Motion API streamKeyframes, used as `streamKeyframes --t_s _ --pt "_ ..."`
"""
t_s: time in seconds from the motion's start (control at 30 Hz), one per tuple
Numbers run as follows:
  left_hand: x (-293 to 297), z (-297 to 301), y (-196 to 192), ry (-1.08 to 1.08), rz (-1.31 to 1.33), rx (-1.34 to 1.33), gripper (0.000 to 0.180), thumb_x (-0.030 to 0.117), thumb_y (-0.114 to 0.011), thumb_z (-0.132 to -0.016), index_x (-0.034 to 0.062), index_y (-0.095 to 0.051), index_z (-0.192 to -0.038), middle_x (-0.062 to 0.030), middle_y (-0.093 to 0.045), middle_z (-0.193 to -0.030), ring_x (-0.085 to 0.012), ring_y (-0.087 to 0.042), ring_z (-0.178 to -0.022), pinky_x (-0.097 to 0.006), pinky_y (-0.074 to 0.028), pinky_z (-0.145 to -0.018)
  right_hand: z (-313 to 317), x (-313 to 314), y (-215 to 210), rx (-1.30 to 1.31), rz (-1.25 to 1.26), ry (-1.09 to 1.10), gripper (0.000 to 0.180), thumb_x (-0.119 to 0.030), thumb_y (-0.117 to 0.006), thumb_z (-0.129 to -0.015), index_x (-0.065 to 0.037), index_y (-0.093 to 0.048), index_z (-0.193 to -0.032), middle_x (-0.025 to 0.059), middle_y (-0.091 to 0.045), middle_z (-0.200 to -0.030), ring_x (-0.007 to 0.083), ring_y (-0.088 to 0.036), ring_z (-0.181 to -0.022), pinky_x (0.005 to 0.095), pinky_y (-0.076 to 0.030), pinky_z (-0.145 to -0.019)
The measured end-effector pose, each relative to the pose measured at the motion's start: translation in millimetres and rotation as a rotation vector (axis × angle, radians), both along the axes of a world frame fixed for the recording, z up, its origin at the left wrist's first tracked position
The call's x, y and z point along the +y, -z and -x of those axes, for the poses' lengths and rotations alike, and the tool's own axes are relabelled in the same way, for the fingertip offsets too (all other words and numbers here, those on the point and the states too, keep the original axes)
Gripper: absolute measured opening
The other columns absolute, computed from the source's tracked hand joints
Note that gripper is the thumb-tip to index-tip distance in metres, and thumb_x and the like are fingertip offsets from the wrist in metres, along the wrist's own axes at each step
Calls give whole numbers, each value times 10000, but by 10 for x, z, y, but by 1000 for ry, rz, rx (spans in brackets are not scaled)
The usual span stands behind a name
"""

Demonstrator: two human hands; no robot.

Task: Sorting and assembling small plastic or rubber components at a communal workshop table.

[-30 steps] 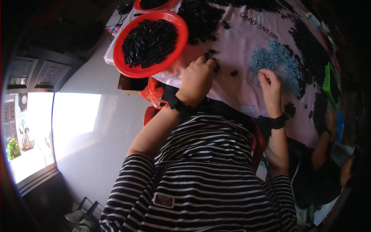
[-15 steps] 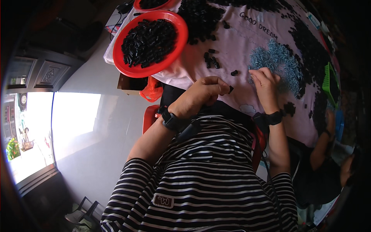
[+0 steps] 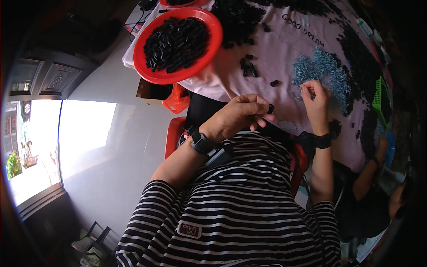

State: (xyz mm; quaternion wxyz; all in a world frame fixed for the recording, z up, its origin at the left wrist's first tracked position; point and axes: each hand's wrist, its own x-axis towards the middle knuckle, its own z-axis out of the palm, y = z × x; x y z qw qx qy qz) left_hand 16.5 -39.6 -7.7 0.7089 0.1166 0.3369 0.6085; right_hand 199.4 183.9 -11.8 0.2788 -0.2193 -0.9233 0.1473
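– As the tabletop is read from the left, which item comes first?

– A red plate [image 3: 140, 62], heaped with short black pieces [image 3: 175, 44], at between ten and eleven o'clock of the left hand [image 3: 236, 113].

– What is the state of that hand's grip?

– Thumb and forefinger pinch one small black part [image 3: 271, 109]; the remaining fingers are loosely bent. From the part, a loose cluster [image 3: 249, 66] lies at eleven o'clock and a single piece [image 3: 274, 83] at twelve, both on the pink cloth [image 3: 278, 49].

– And the right hand [image 3: 316, 104]?

– At three o'clock of the left, thumb and forefinger tips together; whether anything is between them cannot be told. A pile of slender blue-grey pieces [image 3: 327, 73] lies at twelve o'clock, close by.

– Farther right?

– A green basket [image 3: 378, 100] at three o'clock of the right hand; a co-worker's arm [image 3: 367, 178] at five.
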Motion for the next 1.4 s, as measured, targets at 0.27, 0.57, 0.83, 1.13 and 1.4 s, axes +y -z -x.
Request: streamKeyframes --t_s 0.27,0.57,0.83,1.13,1.4 --pt "3 -71 4 -18 -55 7 175 158 -656 -986 28 -650 -1103 -114 -732 -1039 -114 -685 -811 -221 -516 -654 80 -765 -477 181 629 -63 148 -21 -694 -942 -11 -701 -1090 30 -648 -862 99 -603 -728 246 -492 -672" --pt "-25 -108 -25 -18 -62 39 209 166 -639 -1004 13 -660 -1145 -92 -727 -1027 -111 -676 -840 -236 -524 -708 116 -975 -525 174 438 -180 117 -40 -723 -916 -27 -706 -1032 31 -651 -941 136 -593 -847 271 -474 -782" --pt "-20 -161 -5 -31 -91 153 246 216 -616 -1029 20 -676 -1165 -37 -717 -1030 -87 -650 -868 -229 -510 -718 138 -1002 -503 178 511 -119 78 -38 -728 -910 -19 -707 -982 37 -635 -909 143 -587 -845 274 -467 -776" --pt "-35 -181 -42 -54 -79 252 245 243 -609 -1036 26 -690 -1116 11 -679 -966 -52 -600 -826 -202 -478 -711 110 -1045 -559 65 331 -154 197 -65 -752 -884 -52 -755 -1080 10 -621 -840 160 -563 -796 314 -423 -809" --pt "-27 -180 -36 -98 -60 257 215 227 -650 -1010 22 -706 -1040 18 -661 -870 -58 -568 -748 -210 -461 -691 214 -884 -523 32 272 -136 261 -49 -748 -859 -73 -757 -1119 8 -637 -821 171 -578 -809 324 -413 -817"
